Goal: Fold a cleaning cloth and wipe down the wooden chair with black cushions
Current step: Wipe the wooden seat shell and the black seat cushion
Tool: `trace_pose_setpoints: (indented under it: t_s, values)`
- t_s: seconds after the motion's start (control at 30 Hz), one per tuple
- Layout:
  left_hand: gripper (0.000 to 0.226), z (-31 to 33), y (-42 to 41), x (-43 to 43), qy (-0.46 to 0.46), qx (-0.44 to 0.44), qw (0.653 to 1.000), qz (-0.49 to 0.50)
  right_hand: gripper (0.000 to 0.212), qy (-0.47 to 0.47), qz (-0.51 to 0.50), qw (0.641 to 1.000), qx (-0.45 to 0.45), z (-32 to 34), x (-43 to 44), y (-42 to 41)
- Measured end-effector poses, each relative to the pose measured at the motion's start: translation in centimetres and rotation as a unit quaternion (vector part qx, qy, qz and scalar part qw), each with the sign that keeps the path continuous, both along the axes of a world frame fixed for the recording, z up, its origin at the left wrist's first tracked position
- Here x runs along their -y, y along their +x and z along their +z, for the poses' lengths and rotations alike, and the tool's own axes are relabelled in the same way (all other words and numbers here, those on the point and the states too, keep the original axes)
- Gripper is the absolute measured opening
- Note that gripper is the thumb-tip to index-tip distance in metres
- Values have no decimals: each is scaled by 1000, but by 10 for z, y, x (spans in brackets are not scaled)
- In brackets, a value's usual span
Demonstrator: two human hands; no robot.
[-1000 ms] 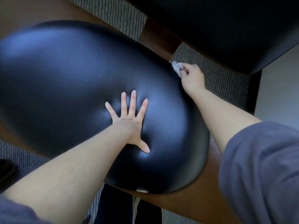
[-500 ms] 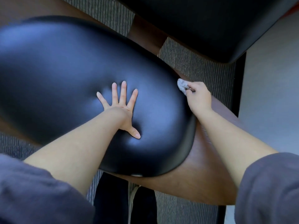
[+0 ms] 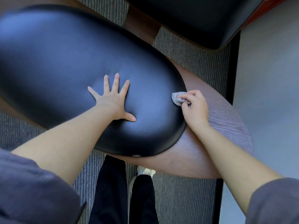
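The left hand (image 3: 111,101) lies flat with fingers spread on the black cushion (image 3: 64,62). At the cushion's right edge, where it meets the wooden chair frame (image 3: 218,126), the right hand (image 3: 194,107) grips a bunched grey cloth (image 3: 177,98), fingers curled round it.

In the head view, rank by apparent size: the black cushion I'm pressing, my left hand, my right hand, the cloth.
Largest: black cushion
Then left hand and right hand, too alike to rank
Smallest: cloth, only partly showing
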State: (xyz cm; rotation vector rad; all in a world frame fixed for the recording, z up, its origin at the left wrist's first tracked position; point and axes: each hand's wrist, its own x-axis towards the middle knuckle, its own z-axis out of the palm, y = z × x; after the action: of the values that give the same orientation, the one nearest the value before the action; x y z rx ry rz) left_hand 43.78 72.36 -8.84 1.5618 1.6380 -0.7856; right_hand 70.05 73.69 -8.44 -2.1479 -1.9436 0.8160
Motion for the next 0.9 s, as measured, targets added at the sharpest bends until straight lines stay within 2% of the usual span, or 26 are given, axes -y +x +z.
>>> trace_pose_setpoints:
  t_s: [0.2, 0.33, 0.47, 0.53, 0.7, 0.9]
  values:
    - [143, -6, 1, -3, 6, -7, 1000, 13, 34, 25, 13, 1000, 4, -35, -64, -25]
    - [146, -12, 1, -1, 31, -13, 999, 12, 58, -31, 46, 998, -26, -54, -96, -49]
    - [145, -11, 3, -1, 39, -24, 999, 8, 65, -76, 83, 994, -8, -53, -93, -47]
    - [145, -10, 3, -2, 38, -31, 999, 5, 69, -68, 91, 994, 4, -45, -85, -39]
    - [145, -6, 4, -2, 37, -31, 999, 7, 60, -33, 107, 991, 72, -20, -54, -37]
    - [140, -1, 4, 4, 34, -24, 998, 50, 39, -38, 207, 969, 134, -12, -17, -31]
